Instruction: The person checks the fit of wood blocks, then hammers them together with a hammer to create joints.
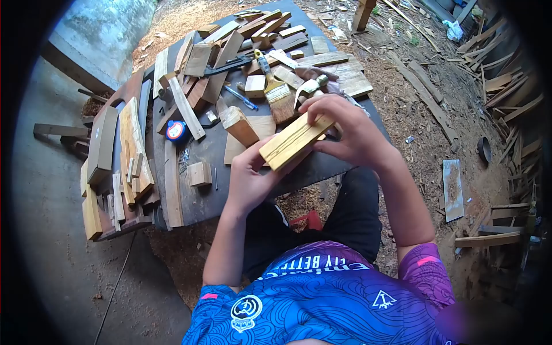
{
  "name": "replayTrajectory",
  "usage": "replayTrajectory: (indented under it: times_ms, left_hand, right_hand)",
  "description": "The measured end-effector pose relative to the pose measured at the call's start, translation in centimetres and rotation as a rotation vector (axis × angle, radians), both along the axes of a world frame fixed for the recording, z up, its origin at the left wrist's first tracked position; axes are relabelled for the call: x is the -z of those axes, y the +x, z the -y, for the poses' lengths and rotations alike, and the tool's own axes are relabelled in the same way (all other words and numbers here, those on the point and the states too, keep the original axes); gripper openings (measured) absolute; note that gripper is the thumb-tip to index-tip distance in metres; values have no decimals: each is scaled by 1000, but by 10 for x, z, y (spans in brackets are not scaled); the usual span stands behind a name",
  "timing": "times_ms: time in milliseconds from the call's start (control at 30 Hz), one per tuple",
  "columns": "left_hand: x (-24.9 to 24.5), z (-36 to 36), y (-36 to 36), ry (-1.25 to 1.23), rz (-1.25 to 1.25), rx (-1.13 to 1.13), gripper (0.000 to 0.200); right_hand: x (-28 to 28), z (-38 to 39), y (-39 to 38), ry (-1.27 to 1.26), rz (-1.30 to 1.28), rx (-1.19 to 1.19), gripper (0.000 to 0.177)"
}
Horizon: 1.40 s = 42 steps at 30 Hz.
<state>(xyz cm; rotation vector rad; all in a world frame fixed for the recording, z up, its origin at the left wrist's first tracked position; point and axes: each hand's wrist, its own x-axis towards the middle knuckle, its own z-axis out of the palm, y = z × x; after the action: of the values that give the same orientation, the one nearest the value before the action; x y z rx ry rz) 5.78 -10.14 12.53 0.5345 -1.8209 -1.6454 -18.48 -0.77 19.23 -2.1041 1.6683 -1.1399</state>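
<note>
In the head view, the left hand (250, 177) has its grip closed around the left end of a yellowish wooden block (296, 140), its fingers partly hidden; the right hand (347, 130) has its grip nearly closed on the other end, fingers over the top and thumb lower down; the block is tilted, its right end higher in the view, and is held over the near edge of the dark worktop (214, 208).

Just beyond the block lie a wide paintbrush (280, 99) and, near the right hand, a hammer (311, 85); a squared piece of wood (240, 126) is close to the left hand; further left are a blue and red tape measure (176, 131), a small wooden cube (199, 173) and, just beside it, a thin nail (216, 179); a blue pen (241, 96) lies left of the paintbrush; many wood offcuts (270, 26) are piled across the far side.
</note>
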Motion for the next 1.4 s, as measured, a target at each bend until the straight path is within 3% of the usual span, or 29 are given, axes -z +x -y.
replayTrajectory:
  times_ms: [167,200,300,333,467,600,767,1167,1400]
  left_hand:
    - [5,18,10,89,-128,144,61]
    - [1,18,13,130,-109,152,59]
    - [5,17,31,-48,126,3,57]
    - [14,11,36,-152,151,-89,43]
    - [31,-11,62,-234,259,-231,19]
    - [42,-24,66,-478,224,-331,12]
    - [42,-24,57,-507,186,-350,12]
    - [52,-14,47,-703,273,-393,15]
    - [54,-13,46,-729,265,-412,18]
  right_hand:
    - [-8,-3,-8,76,17,-16,43]
    - [-9,-3,-11,67,18,-20,42]
    - [-17,-3,-18,108,-11,-22,38]
    - [-20,-1,-21,120,-50,-37,38]
    - [-44,7,-17,233,-179,-74,37]
    - [-55,18,-4,252,-245,-160,44]
    - [-58,25,17,201,-387,-281,54]
    - [-67,44,25,277,-421,-355,39]
    - [-64,44,29,320,-343,-272,30]
